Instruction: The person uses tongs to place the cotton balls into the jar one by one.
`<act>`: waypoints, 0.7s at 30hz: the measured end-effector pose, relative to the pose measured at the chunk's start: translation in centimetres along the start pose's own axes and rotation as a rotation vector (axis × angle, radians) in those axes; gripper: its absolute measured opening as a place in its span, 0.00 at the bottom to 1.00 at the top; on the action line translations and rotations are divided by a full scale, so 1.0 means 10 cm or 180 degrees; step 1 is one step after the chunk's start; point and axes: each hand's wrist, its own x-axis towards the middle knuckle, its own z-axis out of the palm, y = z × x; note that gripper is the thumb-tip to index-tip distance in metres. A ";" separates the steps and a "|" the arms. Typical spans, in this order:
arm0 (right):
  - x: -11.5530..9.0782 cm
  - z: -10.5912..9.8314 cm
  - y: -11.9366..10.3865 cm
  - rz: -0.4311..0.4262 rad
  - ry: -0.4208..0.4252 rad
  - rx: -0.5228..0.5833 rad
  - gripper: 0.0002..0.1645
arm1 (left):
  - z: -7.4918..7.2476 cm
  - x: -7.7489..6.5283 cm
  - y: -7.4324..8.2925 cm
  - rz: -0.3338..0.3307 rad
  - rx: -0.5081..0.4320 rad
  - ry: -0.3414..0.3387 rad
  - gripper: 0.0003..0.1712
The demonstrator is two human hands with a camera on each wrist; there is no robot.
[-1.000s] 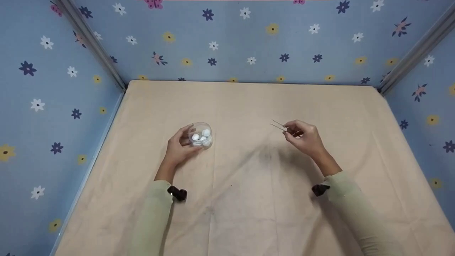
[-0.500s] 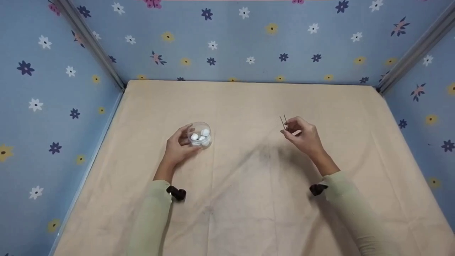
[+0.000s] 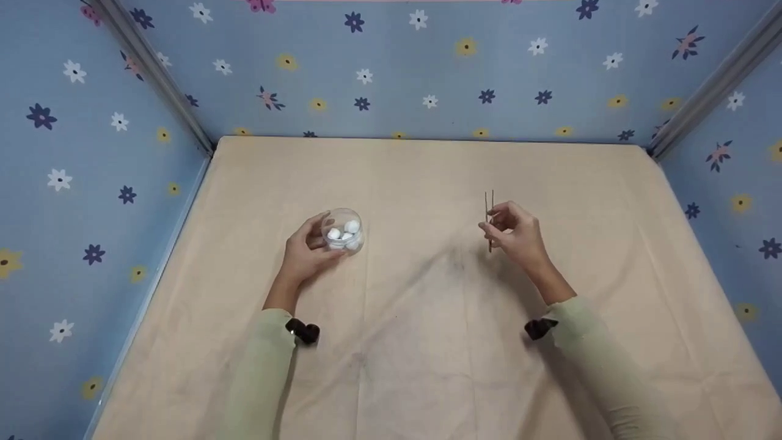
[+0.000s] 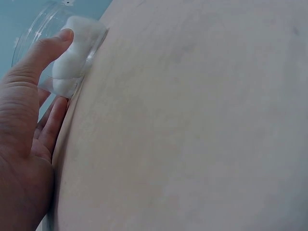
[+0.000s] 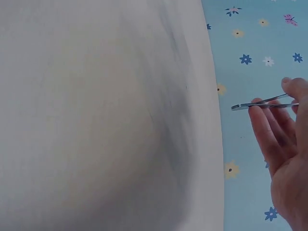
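Note:
A clear round jar [image 3: 342, 221] with several white cotton balls [image 3: 351, 227] inside stands on the cloth, left of the middle. My left hand [image 3: 305, 250] grips its left side; in the left wrist view the thumb lies along the jar wall [image 4: 36, 36]. To the right, my right hand [image 3: 516, 232] pinches thin metal tweezers [image 3: 489, 208] between thumb and fingers, above the table. The two prongs are apart and point toward the back wall. Their joined end [image 5: 236, 107] shows clearly in the right wrist view, while the prong tips run out of that frame.
A beige cloth [image 3: 415, 342] with creases covers the table. Blue flowered panels [image 3: 391, 67] close it in at the back, left and right, with grey corner posts [image 3: 165, 73]. Each sleeve cuff carries a small black camera [image 3: 303, 331].
The tweezers have turned in my right fingers, from pointing left to pointing toward the back wall. That hand shifted slightly left. The left hand and the jar stay in place.

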 end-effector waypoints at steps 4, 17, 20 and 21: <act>0.00 0.04 0.02 0.0266 -0.0040 -0.0003 0.16 | 0.00 0.01 0.00 -0.0034 0.0006 0.0014 0.54; -0.03 0.11 0.10 0.0574 -0.0105 -0.0559 0.15 | 0.01 0.01 -0.01 -0.0047 0.0026 0.0051 0.55; -0.03 0.12 0.12 0.0676 -0.0165 -0.0643 0.18 | 0.01 0.01 -0.02 -0.0031 0.0060 0.0032 0.55; -0.03 0.12 0.12 0.0701 -0.0189 -0.0676 0.19 | 0.02 0.01 -0.02 -0.0026 0.0072 0.0026 0.55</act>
